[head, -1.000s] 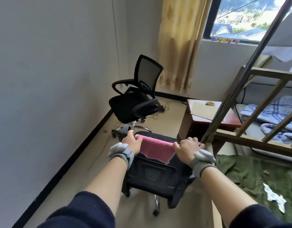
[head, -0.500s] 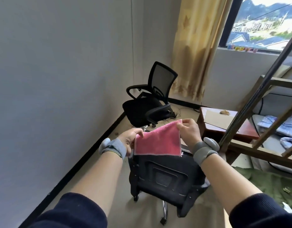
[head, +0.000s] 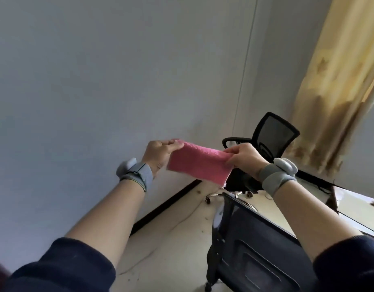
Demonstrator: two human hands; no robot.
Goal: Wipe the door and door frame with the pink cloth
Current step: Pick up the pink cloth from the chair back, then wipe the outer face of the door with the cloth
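The pink cloth [head: 199,163] is stretched in the air between both hands, folded into a band. My left hand [head: 159,153] pinches its left end and my right hand [head: 246,158] pinches its right end. Both wrists wear grey bands. No door or door frame can be made out in this view; a plain grey wall [head: 97,91] fills the left and centre.
A black chair back [head: 255,245] stands just below my right arm. A second black mesh office chair [head: 272,138] sits further off by the wall corner. A yellow curtain [head: 337,85] hangs at the right. A black skirting strip runs along the floor.
The cloth was lifted off the near chair back and raised to chest height, held out between both hands. My view has swung left and upward toward the wall.
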